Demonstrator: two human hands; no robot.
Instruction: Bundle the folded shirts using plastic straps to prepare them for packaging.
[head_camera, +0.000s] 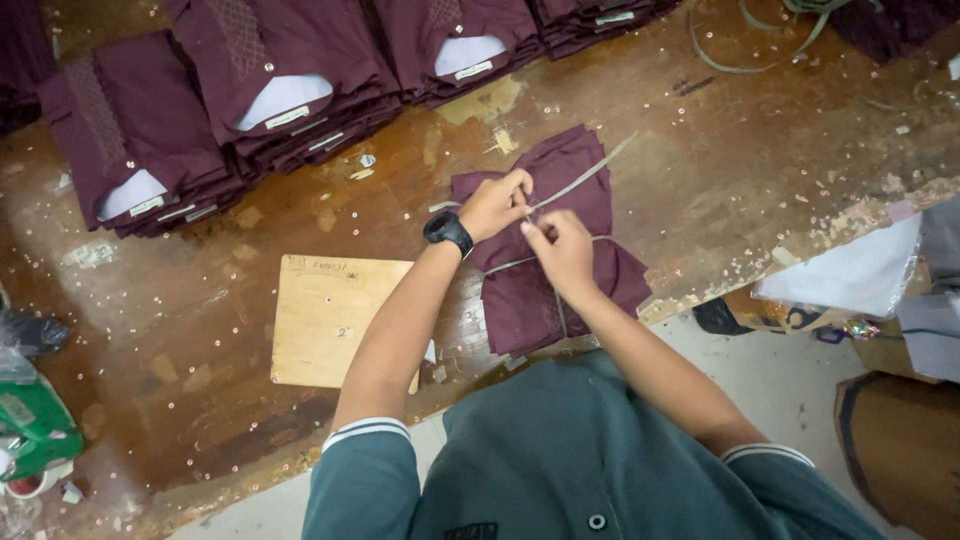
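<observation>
The small pile of folded maroon cloth (545, 255) lies directly under your hands, its long axis running away from you and slightly left. A pale strip (585, 175) crosses it — its free end trails off up and to the right. Your left hand (495, 203) and right hand (560, 245) sit almost touching over the pile's middle, both pinching the strip. Left of your left forearm lies a plywood board (335, 320); beyond your hands, stacks of folded maroon shirts (270, 90) line the desk (720, 170).
</observation>
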